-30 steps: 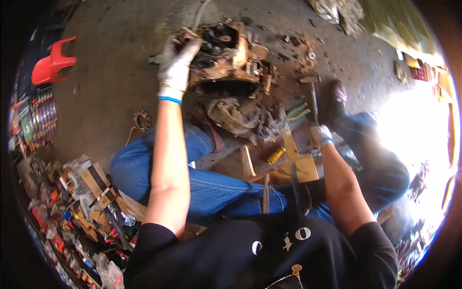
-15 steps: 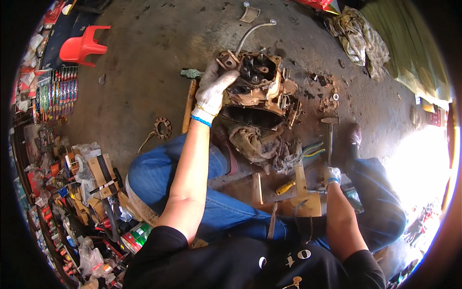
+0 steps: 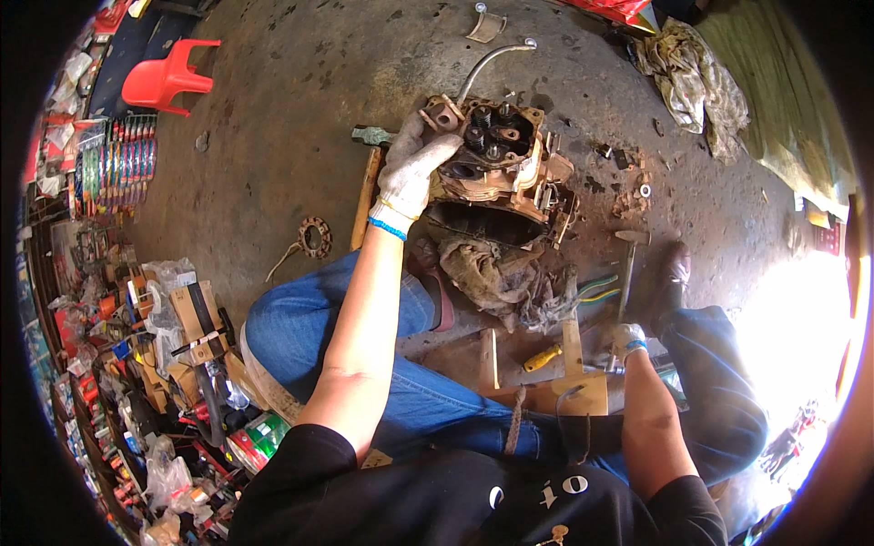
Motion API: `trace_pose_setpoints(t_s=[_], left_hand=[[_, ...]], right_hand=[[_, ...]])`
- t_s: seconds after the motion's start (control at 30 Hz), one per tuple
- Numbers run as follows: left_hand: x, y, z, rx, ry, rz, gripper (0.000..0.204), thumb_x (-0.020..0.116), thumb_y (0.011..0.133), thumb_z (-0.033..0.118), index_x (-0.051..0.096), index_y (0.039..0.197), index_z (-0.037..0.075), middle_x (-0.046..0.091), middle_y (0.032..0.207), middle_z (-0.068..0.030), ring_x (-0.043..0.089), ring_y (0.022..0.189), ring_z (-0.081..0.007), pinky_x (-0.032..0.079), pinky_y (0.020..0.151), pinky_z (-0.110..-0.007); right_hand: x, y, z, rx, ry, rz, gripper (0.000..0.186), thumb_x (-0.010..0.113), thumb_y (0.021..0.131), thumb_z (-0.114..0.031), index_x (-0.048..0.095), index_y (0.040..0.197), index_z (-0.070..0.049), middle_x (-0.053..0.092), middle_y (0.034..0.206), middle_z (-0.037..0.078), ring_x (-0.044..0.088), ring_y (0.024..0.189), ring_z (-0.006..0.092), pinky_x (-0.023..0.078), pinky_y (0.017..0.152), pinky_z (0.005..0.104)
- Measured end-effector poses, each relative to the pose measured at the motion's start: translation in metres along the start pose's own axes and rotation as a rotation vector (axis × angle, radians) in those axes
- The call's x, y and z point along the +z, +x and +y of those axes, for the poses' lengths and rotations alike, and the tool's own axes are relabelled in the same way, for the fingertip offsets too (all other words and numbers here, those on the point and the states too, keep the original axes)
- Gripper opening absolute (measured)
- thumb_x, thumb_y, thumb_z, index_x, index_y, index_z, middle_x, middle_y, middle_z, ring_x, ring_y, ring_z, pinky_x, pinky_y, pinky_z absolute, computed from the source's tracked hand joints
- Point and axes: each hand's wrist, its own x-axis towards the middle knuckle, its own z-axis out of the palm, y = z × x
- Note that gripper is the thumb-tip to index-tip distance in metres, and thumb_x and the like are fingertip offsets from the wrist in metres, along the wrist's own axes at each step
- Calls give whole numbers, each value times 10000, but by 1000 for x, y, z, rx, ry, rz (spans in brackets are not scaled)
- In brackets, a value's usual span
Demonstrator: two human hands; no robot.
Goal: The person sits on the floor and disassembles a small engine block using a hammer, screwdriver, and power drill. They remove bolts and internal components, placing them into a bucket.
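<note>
My left hand (image 3: 414, 173), in a white knitted glove with a blue cuff, is closed round the rusty flanged fitting (image 3: 443, 116) at the upper left of a greasy engine (image 3: 501, 173). Dark valve springs (image 3: 487, 127) show in the engine's open top, and a curved metal tube (image 3: 478, 65) rises behind the fitting. Away to the right, my gloved right hand (image 3: 628, 338) grips the handle of a hammer (image 3: 630, 264), whose head points away from me. A dirty rag (image 3: 487, 273) lies against the engine's near side.
A second hammer (image 3: 366, 177) with a wooden handle lies left of the engine. Near my legs are a yellow-handled screwdriver (image 3: 543, 358) and a wooden stool (image 3: 583, 391). A ring-shaped part (image 3: 316, 238) lies leftward; small parts (image 3: 633, 177) are scattered rightward. A red chair (image 3: 168, 80) stands far left.
The whole view has shifted slightly, so things sit a little further right and lower. My left hand keeps its hold on the fitting, and the hammer stays in my right hand.
</note>
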Motion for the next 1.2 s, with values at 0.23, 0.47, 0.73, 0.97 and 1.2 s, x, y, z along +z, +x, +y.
trace_pose_setpoints(t_s=[0.23,0.47,0.73,0.97,1.2], left_hand=[[1,2,1,-37,20,24,465,646,897,1,560,1354,11,635,1255,-76,596,1146,-176,460,1040,-321],[14,5,10,-31,59,8,462,678,884,-32,574,1332,9,642,1232,-65,603,1129,-169,468,1038,-320],[49,7,19,-32,92,-124,370,660,903,-55,601,1263,11,644,1195,-51,593,1088,-141,478,1005,-300],[62,5,21,-29,289,-213,654,719,860,-27,445,1454,-19,619,1234,-65,617,1025,-125,496,980,-297],[66,1,21,-108,200,-254,763,725,823,-90,386,1504,-24,617,1253,-61,615,1029,-101,499,959,-265]], right_hand=[[24,10,12,-121,385,83,154,726,823,-168,712,777,-22,649,696,112,607,586,231,463,519,418],[31,20,-3,69,418,64,108,643,868,-168,722,908,-106,688,875,126,656,805,294,506,699,411],[17,13,-13,108,807,93,161,747,829,-157,665,775,-29,545,658,73,488,534,203,378,467,381],[-12,-4,-44,237,822,111,217,761,827,-203,667,779,-14,555,652,74,496,535,210,387,472,408],[-45,-27,-72,389,682,20,290,590,933,-270,726,914,-16,708,790,131,682,773,244,501,697,390]])
